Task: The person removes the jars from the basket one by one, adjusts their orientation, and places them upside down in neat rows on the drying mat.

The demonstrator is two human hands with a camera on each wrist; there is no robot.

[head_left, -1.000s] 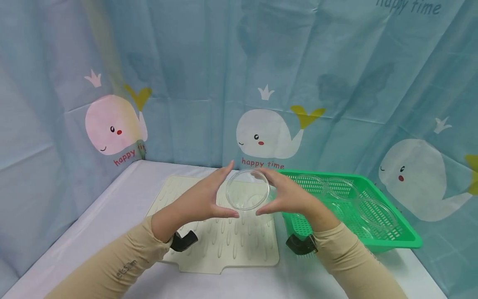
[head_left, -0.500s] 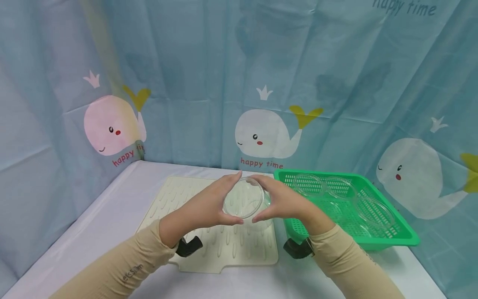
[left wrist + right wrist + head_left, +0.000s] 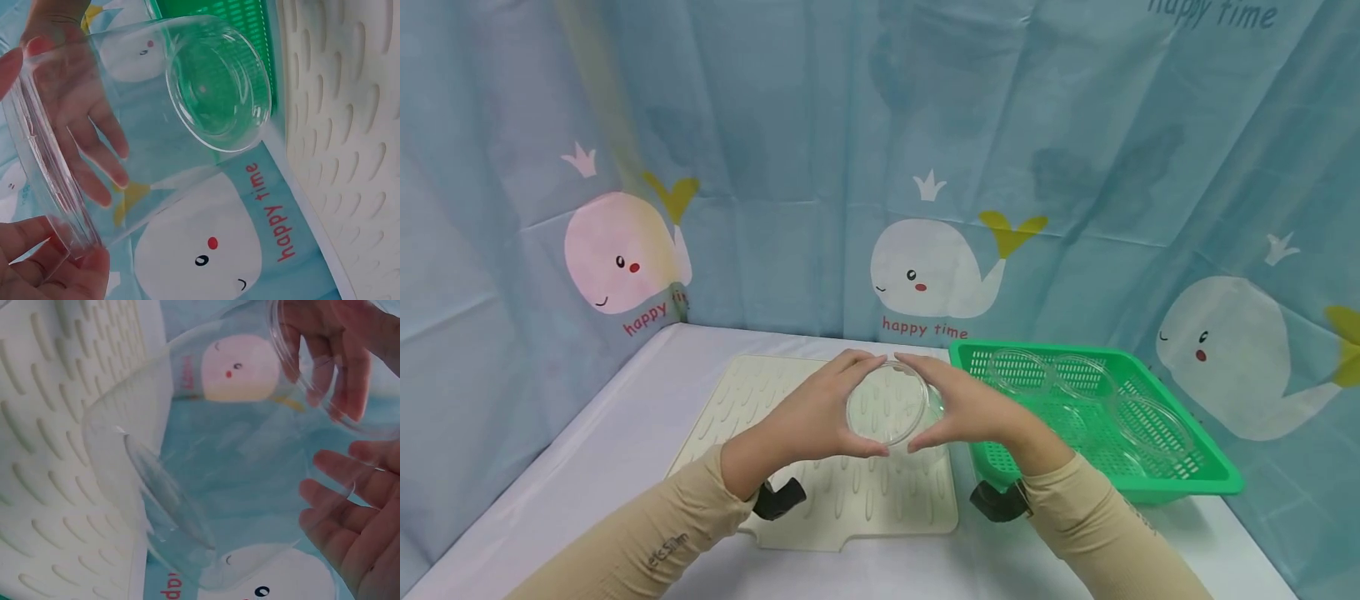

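Head view: your left hand (image 3: pixel 820 411) and right hand (image 3: pixel 966 407), fingers clamped on the clear container (image 3: pixel 889 404), sit slightly lower than 1 second ago; positioning apparently remains unfinished

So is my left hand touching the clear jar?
Touching: the left wrist view shows your left hand with fingertips on the rim of the clear jar.
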